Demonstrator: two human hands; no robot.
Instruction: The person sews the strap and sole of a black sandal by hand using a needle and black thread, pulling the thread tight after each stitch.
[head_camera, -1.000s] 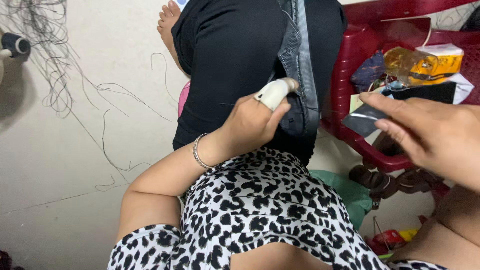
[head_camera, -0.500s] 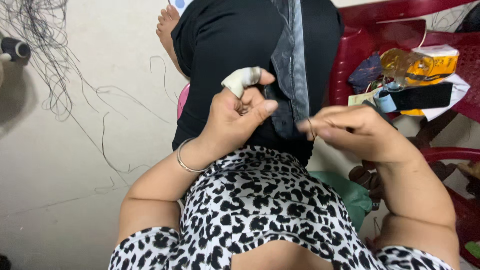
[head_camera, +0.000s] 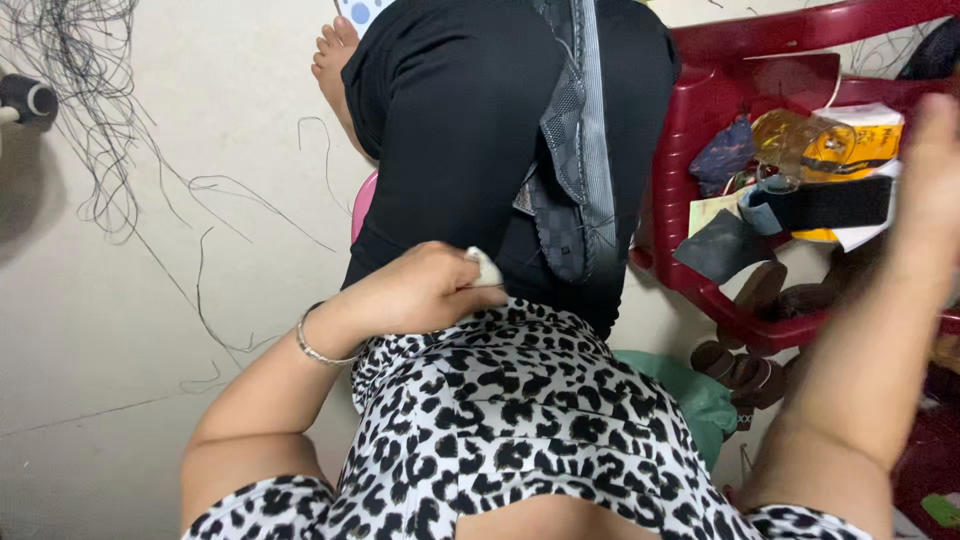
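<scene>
Black cloth (head_camera: 470, 130) lies draped over the person's lap, running from the knee end near the top of view down to the leopard-print dress (head_camera: 520, 420). A grey patterned strip (head_camera: 580, 150) lies along the cloth's right side, hanging down its length. Left hand (head_camera: 420, 295) rests at the cloth's lower edge, fingers curled in on the fabric; a white wrap (head_camera: 488, 268) covers one fingertip, pressed against the cloth. Silver bangle (head_camera: 315, 345) on the left wrist. Right hand (head_camera: 935, 170) is lifted high at the right edge of view, blurred, well apart from the cloth; cannot tell if it's open or holding anything. Behind it a red plastic chair (head_camera: 700, 130) carries scraps: a dark grey patch (head_camera: 722, 248), a yellow packet (head_camera: 835, 145), a black band (head_camera: 825, 203). Loose black thread (head_camera: 90, 110) tangles across the pale floor at upper left. A bare foot (head_camera: 335, 60) shows near the top edge, just beside the cloth. Green fabric (head_camera: 690, 395) sits under the chair's front edge.
</scene>
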